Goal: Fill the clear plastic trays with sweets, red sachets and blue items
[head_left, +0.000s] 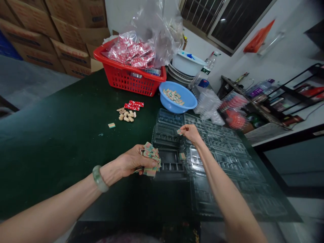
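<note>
My left hand (133,162) is closed round a thick bunch of small striped candy pieces (151,158), held just left of the clear plastic trays (227,158). A jade bangle sits on that wrist. My right hand (190,132) pinches one small candy piece (179,132) over a tray compartment. Another single piece (182,156) lies in a tray cell between the two hands. The trays are spread over the right half of the dark green table (63,141).
A blue bowl (177,99) with more candy pieces stands beyond the trays. Behind it is a red basket (131,76) of red-wrapped packets under a plastic bag. Peanuts (127,115), red wrappers (134,105) and one loose piece (111,125) lie on the table. Cardboard boxes stand far left.
</note>
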Available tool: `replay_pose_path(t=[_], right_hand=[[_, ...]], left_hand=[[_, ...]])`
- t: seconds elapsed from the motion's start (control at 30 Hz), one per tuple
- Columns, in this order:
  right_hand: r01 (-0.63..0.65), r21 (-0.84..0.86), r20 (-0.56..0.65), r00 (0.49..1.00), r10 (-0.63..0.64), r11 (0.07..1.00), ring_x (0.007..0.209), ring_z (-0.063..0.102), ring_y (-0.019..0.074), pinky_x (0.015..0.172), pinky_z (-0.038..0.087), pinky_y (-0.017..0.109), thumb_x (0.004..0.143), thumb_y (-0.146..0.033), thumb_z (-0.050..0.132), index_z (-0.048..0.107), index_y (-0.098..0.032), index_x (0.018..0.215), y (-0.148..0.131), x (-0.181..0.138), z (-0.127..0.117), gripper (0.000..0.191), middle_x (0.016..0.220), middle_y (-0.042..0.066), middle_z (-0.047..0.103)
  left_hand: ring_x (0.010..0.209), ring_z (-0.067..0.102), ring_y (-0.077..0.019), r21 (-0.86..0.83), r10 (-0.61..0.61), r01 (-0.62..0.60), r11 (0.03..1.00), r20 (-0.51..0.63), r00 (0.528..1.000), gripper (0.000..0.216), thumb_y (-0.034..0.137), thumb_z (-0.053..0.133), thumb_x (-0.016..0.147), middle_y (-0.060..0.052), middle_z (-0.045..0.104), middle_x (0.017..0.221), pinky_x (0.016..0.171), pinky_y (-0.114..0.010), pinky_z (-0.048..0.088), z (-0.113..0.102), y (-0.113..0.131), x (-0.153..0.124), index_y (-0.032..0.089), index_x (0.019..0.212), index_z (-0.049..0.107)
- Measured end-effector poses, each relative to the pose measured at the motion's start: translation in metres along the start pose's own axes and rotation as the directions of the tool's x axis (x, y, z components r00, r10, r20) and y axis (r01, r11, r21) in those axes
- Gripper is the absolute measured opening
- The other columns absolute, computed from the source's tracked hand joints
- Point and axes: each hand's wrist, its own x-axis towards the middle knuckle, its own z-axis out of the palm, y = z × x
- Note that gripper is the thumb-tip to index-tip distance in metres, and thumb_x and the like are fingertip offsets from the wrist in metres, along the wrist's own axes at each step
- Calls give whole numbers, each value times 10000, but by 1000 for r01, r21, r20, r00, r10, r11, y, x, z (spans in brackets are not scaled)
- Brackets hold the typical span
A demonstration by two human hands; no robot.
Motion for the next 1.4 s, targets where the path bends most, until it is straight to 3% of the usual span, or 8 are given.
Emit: replay_pose_path(t=[0.3, 0.5, 0.73, 0.97, 1.1, 1.2, 1.27, 1.4], right_hand=[[-40, -370, -149, 989, -17, 928, 775, 593, 215, 658, 399, 295, 642, -239, 560, 669, -221, 683, -14, -14, 11, 118, 747, 45, 664], [-26, -352, -192, 980, -45, 936, 716, 594, 200, 629, 397, 284, 624, -270, 586, 667, -225, 729, -8, -14, 1, 140, 703, 28, 657], [70, -215, -87, 992, -91, 974, 559, 555, 132, 543, 402, 233, 651, -286, 586, 671, -147, 741, 6, -3, -17, 186, 628, 14, 651], [75, -368, -108, 987, -122, 927, 691, 560, 168, 612, 371, 264, 653, -208, 577, 654, -208, 675, -1, -13, 6, 80, 702, 13, 633], [69, -436, -147, 978, -147, 897, 759, 549, 188, 650, 361, 281, 692, -226, 574, 634, -205, 685, -21, -30, 8, 64, 776, 39, 610], [204, -281, -116, 963, -244, 938, 682, 536, 158, 634, 371, 268, 786, -299, 513, 625, -205, 764, -52, -63, 6, 147, 751, 25, 608], [313, -37, 31, 949, -312, 949, 609, 517, 137, 583, 371, 249, 819, -357, 496, 614, -203, 767, -74, -94, 7, 200, 687, 5, 601], [278, 93, 213, 932, -292, 956, 505, 452, 108, 491, 319, 232, 776, -446, 561, 590, -206, 644, -102, -146, 25, 276, 556, -24, 545]], left_hand=[[516, 553, -137, 14, -16, 16, 1000, -9, 1000, 323, 236, 760, 591, -67, 629, 705, 359, -193, 341, 0, 0, 0, 102, 851, 623], [536, 566, -143, -15, -14, 14, 1000, -8, 1000, 309, 231, 770, 576, -62, 633, 703, 390, -200, 370, 1, 0, -1, 107, 819, 625], [495, 543, -132, 25, -18, 18, 1000, -3, 1000, 314, 265, 764, 584, -47, 623, 665, 344, -186, 333, 1, 2, -1, 119, 829, 632], [526, 560, -144, -9, -8, 8, 1000, 0, 1000, 347, 255, 776, 588, -74, 636, 725, 363, -191, 341, 0, 0, 0, 108, 868, 632], [526, 563, -137, -188, -32, 37, 981, 33, 999, 292, 211, 764, 595, -78, 630, 717, 362, -180, 325, 2, 6, -1, 96, 831, 635], [555, 573, -130, -359, -24, 24, 933, 5, 1000, 208, 185, 741, 620, -71, 623, 707, 390, -174, 350, 3, 9, 2, 96, 770, 629], [560, 574, -125, -429, -18, -11, 903, -64, 998, 182, 174, 732, 628, -66, 620, 702, 396, -171, 356, 2, 8, 5, 101, 758, 629], [520, 536, -94, -469, 58, -128, 874, -161, 985, 127, 144, 718, 638, -24, 578, 631, 415, -168, 366, 1, 6, 9, 108, 698, 612]])
